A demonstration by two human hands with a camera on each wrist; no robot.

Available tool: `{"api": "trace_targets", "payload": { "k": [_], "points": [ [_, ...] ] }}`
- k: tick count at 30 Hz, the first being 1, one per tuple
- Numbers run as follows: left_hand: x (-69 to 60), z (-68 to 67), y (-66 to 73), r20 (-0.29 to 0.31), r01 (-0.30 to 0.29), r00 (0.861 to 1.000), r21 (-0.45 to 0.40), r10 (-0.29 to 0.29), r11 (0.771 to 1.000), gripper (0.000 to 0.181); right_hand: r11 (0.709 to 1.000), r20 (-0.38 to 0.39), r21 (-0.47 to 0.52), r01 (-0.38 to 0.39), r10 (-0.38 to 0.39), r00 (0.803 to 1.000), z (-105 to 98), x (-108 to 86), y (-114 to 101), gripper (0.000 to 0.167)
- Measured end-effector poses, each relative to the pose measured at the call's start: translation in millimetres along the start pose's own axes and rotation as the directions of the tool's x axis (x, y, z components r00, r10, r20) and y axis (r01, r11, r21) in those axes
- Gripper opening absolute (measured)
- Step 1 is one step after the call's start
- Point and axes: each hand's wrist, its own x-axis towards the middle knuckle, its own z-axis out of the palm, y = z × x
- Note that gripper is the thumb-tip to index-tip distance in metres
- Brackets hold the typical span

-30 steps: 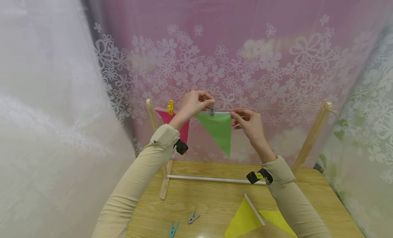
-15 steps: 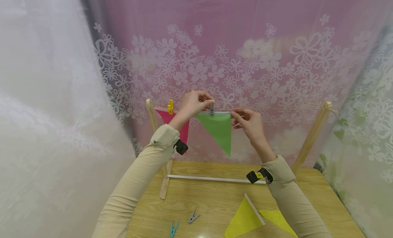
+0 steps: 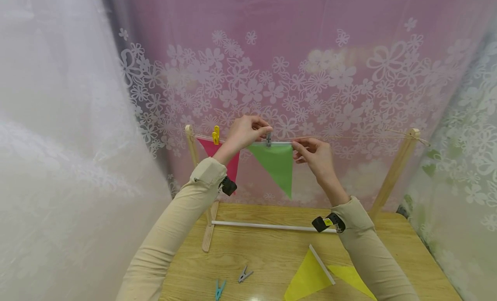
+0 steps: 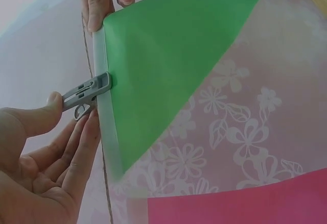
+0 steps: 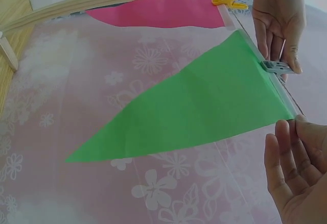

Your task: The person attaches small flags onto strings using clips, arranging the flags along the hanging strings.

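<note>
A green triangular flag (image 3: 277, 163) hangs point down at the string (image 3: 349, 137), its white top edge along the line. Near the middle of that edge sits a grey clothespin (image 4: 88, 90), its nose over the white strip. My left hand (image 3: 246, 130) pinches the clothespin's handle end between thumb and fingers. With thumb and fingertips my right hand (image 3: 316, 156) pinches the flag's right top corner. Left of it, a pink flag (image 5: 168, 12) hangs from the same string under a yellow clothespin (image 3: 215, 135); my left forearm partly covers this flag in the head view.
Wooden posts stand at left (image 3: 191, 145) and right (image 3: 394, 176), with a white rod (image 3: 268, 226) low between them. On the table (image 3: 272, 258) lie a grey clothespin (image 3: 244, 275), a teal clothespin (image 3: 219, 290) and two yellow flags (image 3: 308, 277). A flowered curtain hangs behind.
</note>
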Motion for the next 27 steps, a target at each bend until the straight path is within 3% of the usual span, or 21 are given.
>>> {"api": "trace_targets", "payload": {
  "k": [8, 18, 27],
  "points": [
    [-2.2, -2.8, -2.5, 0.054, -0.002, 0.999, -0.069, 0.006, 0.998, 0.035, 1.000, 0.005, 0.027, -0.016, 0.015, 1.000, 0.6, -0.6, -1.1, 0.035],
    [-4.8, -4.9, -1.5, 0.069, -0.061, 0.996, 0.012, 0.060, 0.998, 0.033, 0.999, 0.024, 0.033, -0.039, 0.039, 0.999, 0.1, -2.5, -1.2, 0.036],
    [-6.1, -3.6, -2.1, 0.063, -0.067, 0.996, 0.025, 0.065, 0.997, 0.034, 0.997, 0.062, 0.037, -0.070, 0.067, 0.996, -0.4, -5.6, 2.8, 0.037]
  ]
}}
